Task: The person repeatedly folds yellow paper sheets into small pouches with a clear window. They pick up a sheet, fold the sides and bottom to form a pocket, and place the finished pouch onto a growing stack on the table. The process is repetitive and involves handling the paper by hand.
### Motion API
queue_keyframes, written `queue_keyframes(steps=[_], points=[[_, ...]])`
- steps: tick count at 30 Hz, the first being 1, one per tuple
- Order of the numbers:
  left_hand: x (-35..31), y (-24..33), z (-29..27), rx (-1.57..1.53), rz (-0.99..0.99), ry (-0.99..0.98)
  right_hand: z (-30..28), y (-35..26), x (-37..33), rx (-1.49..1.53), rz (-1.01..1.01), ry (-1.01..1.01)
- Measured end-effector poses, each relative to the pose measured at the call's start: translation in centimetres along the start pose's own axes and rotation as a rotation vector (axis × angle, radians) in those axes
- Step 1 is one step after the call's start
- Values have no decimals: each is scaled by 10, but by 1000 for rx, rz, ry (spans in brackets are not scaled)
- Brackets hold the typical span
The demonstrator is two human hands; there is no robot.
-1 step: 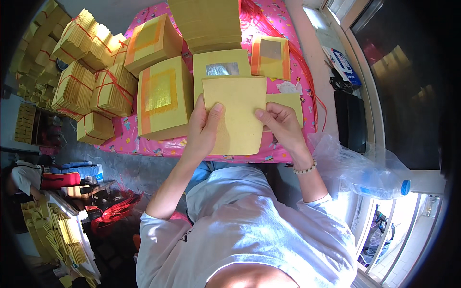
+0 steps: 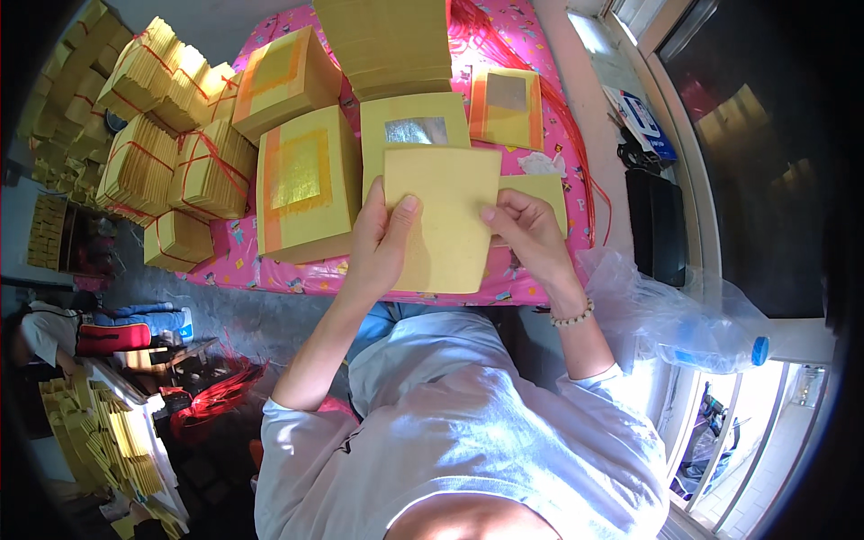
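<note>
A plain yellow paper sheet (image 2: 443,229) is held upright in front of me, and I cannot tell whether it is one sheet or a few together. My left hand (image 2: 387,238) grips its left edge with the thumb lying on the face. At the right edge my right hand (image 2: 531,232) pinches the paper between thumb and curled fingers. Just behind it lies a stack of yellow paper with a silver foil square (image 2: 416,131), partly covered by the sheet. Another yellow stack (image 2: 549,189) shows beside my right hand, partly hidden by it.
Tall yellow paper stacks with gold foil squares (image 2: 301,171) stand to the left on a pink patterned table cover (image 2: 315,277). Further left are red-tied paper bundles (image 2: 139,162). A clear plastic bag (image 2: 666,310) lies at the right. A person (image 2: 54,328) works at lower left.
The paper sheet has shifted very slightly right and down in my hands. Both hands keep their grip, and nothing else visibly moves.
</note>
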State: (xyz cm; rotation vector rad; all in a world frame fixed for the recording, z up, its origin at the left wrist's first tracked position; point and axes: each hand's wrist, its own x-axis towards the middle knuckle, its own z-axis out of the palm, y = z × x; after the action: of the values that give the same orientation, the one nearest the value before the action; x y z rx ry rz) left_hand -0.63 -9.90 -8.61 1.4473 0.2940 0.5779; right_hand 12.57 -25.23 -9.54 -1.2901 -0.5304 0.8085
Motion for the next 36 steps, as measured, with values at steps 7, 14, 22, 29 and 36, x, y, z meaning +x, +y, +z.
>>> queue_keyframes(steps=[7,14,22,29,36], points=[[-9,-2,-4,84,-69,-95,-7,2,-7,-1,-30,-13],[-12,-9,-14,318,-141,-277,-22,1,-23,-171,-125,-34],[14,23,-12,279,-118,-320,-51,-2,-33,-83,-142,198],[11,12,-38,586,42,-88,-102,44,-26,-195,-339,742],[3,12,-37,921,239,-176,-99,73,-25,-264,-303,678]])
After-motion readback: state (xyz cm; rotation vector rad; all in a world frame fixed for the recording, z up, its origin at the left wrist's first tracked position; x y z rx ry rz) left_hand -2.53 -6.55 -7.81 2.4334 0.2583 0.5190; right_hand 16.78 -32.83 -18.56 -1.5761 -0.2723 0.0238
